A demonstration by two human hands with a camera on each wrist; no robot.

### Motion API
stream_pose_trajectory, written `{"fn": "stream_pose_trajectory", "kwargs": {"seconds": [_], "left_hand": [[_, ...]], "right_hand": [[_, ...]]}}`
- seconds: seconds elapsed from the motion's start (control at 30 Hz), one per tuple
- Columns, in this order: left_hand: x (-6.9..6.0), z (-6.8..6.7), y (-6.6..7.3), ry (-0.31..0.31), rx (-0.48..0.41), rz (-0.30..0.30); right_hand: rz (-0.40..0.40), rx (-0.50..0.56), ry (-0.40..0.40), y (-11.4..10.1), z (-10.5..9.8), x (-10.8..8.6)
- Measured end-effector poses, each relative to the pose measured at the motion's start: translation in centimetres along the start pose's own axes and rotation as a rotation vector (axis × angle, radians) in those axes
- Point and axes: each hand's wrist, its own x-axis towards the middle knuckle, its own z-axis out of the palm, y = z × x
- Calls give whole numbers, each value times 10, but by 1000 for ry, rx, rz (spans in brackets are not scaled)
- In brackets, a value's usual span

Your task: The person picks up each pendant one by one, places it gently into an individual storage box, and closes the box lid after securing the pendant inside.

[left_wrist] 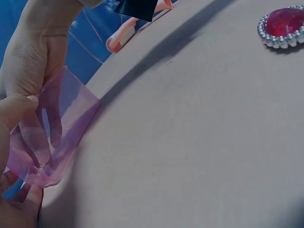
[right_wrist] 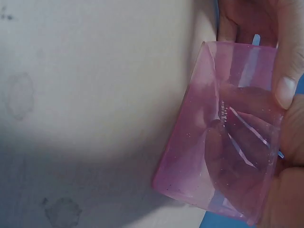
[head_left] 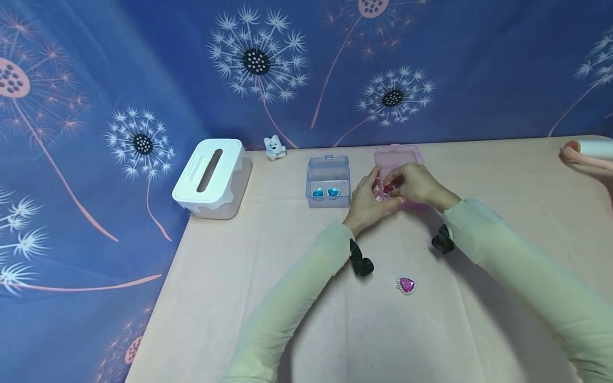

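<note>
My left hand (head_left: 371, 206) grips the side of a see-through pink box (right_wrist: 183, 161), its thumb over the rim in the left wrist view. The box's lid (head_left: 396, 156) stands open at the back. Inside the box reaches my right hand (head_left: 415, 183), its fingers pinching a red gem ornament (head_left: 388, 189). Through the pink wall in the right wrist view those fingers show, with a bit of the beaded edge. Nearer on the table lies a pink gem ornament (head_left: 406, 285) with a silver beaded rim, also at the upper right of the left wrist view (left_wrist: 284, 24).
Left of the hands stands an open see-through blue box (head_left: 328, 203) holding two blue gem ornaments (head_left: 333, 192). A white tissue box (head_left: 210, 175) and a small white animal figure (head_left: 274, 148) are farther left. At the far right edge lies a pink-and-white roll (head_left: 591, 149).
</note>
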Motion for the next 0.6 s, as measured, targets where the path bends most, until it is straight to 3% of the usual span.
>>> {"fn": "stream_pose_trajectory", "kwargs": {"seconds": [0.37,0.6], "left_hand": [[-1,0,0,0,21,9],[-1,-2,0,-7,2,4]], "right_hand": [[-2,-5,-26,0,1,-1],[-35,-56,47,-14,-18,-21]]}}
